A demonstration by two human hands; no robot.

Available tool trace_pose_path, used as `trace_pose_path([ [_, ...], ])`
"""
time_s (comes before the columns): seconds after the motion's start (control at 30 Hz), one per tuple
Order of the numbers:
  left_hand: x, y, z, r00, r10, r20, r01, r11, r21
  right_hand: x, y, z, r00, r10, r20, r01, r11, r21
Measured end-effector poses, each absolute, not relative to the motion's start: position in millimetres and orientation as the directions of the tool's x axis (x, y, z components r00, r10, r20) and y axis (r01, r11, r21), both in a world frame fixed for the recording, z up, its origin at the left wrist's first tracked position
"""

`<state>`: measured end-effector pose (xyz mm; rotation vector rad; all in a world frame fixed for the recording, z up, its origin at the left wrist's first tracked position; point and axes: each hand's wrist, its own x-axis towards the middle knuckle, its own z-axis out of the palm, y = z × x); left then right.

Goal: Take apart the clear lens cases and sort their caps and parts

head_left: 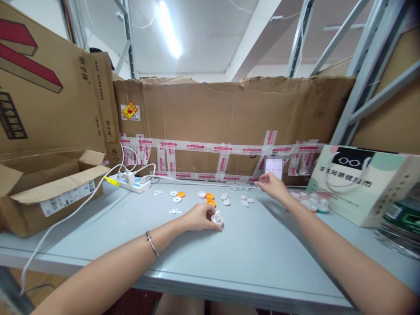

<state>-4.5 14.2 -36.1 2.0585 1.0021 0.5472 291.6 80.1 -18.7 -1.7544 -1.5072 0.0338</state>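
My left hand [198, 217] rests on the grey table [249, 253] near its middle, fingers pinched round a small clear plastic cap [217, 218]. My right hand [273, 185] reaches to the far side of the table, fingers curled on a small clear piece [262, 180] by the taped cardboard wall. Between the hands lie several small white, clear and orange caps [210, 197]. A metal bracelet [152, 243] sits on my left wrist.
A white power strip [133, 182] with a cable lies at the back left, beside an open cardboard box [49, 188]. A printed paper bag [361, 183] stands at the right, with more small containers [311, 202] in front. A taped cardboard wall [229, 127] closes the back.
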Motion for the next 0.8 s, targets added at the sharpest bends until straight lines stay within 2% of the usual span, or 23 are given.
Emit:
trace_pose_path([
  [0.07,-4,14,-36,0.598,0.8,0.051,0.465,-0.398,0.79,301,93,-26,0.273,0.859,0.432,0.851,-0.006,-0.525],
  [0.23,-4,13,-33,0.594,0.803,0.041,0.465,-0.385,0.797,299,118,-43,0.275,0.886,0.373,0.866,-0.06,-0.497],
  [0.43,-5,16,-35,0.601,0.797,0.049,0.459,-0.395,0.796,295,133,-46,0.311,0.891,0.331,0.851,-0.106,-0.515],
  [0.53,-5,18,-37,0.599,0.799,0.049,0.462,-0.395,0.794,287,124,-39,0.324,0.866,0.381,0.842,-0.081,-0.533],
  [0.67,-5,18,-39,0.615,0.786,0.069,0.457,-0.426,0.781,251,80,-29,0.239,0.838,0.491,0.843,0.072,-0.533],
  [0.7,-5,18,-39,0.619,0.781,0.078,0.453,-0.436,0.778,238,64,-29,0.147,0.854,0.498,0.832,0.165,-0.529],
  [0.77,-5,16,-39,0.633,0.768,0.097,0.433,-0.456,0.778,212,32,-30,-0.18,0.881,0.438,0.691,0.43,-0.581],
  [0.8,-5,16,-38,0.641,0.76,0.106,0.422,-0.464,0.779,201,18,-32,-0.283,0.868,0.408,0.629,0.489,-0.605],
])
